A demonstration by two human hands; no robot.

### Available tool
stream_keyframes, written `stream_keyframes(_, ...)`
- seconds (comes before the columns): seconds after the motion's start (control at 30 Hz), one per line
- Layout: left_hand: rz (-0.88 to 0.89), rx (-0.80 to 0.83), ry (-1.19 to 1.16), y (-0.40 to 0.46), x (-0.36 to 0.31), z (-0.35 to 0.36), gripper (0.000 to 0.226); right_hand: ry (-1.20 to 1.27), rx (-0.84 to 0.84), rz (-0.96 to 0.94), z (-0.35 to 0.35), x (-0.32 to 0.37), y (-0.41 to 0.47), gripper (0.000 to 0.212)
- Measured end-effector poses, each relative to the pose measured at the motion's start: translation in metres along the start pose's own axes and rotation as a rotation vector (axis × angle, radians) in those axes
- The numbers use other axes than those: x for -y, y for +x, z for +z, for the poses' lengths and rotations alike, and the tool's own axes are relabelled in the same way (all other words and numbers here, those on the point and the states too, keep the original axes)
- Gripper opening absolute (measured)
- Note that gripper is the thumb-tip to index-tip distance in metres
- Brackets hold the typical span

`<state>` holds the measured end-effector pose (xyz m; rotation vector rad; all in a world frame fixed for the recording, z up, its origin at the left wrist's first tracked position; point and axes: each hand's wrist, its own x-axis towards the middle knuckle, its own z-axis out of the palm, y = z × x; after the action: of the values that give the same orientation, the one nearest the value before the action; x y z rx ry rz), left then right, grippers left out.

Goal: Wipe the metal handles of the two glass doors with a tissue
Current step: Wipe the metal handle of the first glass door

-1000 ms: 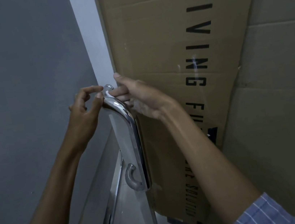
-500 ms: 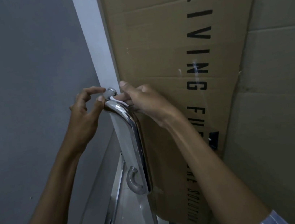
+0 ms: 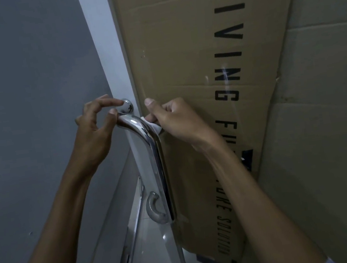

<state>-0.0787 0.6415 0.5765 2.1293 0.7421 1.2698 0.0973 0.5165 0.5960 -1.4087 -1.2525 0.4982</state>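
Head view: the person's right hand (image 3: 175,120) sits just right of frame centre, at about 3 o'clock from the top bend of the metal handle (image 3: 147,144). Its fingers are curled and pinch a small white tissue (image 3: 152,124) against the right side of the bend, with the thumb sticking up toward 12 o'clock. Only a scrap of the tissue shows between the fingers and the chrome.

The left hand (image 3: 95,135) is at 9 o'clock from that bend. Its fingers are loosely bent and spread; the thumb tip touches the top of the handle, and the forefinger reaches to the round mount (image 3: 127,106) where the handle meets the white door frame (image 3: 107,51).

The handle runs down toward 6 o'clock. A cardboard box (image 3: 191,62) printed "LIVING" stands behind the glass.
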Motion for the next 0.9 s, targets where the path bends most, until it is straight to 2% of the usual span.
stream_keyframes(0.4, -0.020, -0.016, -0.021, 0.002, 0.004, 0.002, 0.019, 0.227, 0.088, 0.110, -0.009, -0.015, -0.026, 0.048)
stream_keyframes(0.67, -0.012, 0.006, -0.066, 0.001, 0.007, 0.004, 0.022, 0.199, 0.078, 0.014, -0.009, -0.025, -0.037, 0.028)
stream_keyframes(0.9, -0.025, 0.018, -0.015, 0.004, 0.004, 0.001, 0.022, 0.282, 0.058, 0.025, 0.000, -0.033, -0.043, 0.029)
